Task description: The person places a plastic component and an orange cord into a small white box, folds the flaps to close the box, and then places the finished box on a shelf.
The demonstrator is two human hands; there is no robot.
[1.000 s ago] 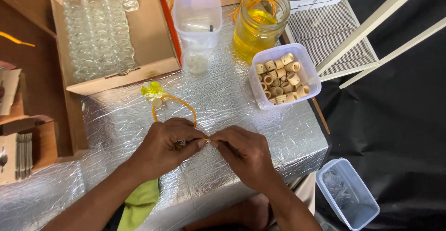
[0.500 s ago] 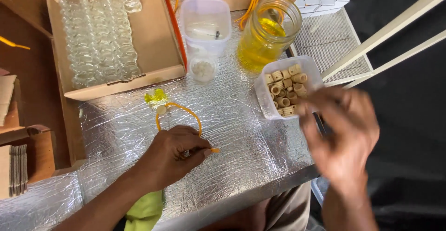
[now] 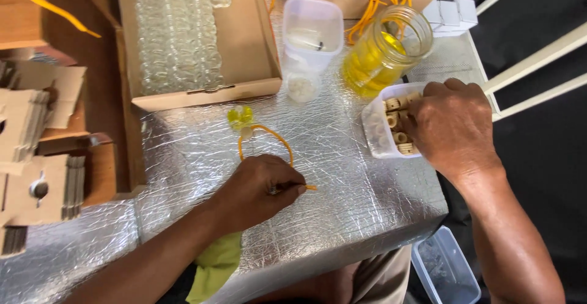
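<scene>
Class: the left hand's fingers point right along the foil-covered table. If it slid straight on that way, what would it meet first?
Just bare foil on the table. The left hand pinches the orange cord; the way looks free up to the table's right edge.

Bright, even daylight is falling from above, glinting off the crinkled silver bench [image 3: 342,175] and the glass jar [image 3: 382,50]. Shadows are staying soft. The right hand [image 3: 455,124] is blurring slightly; edges are bending outward.
</scene>
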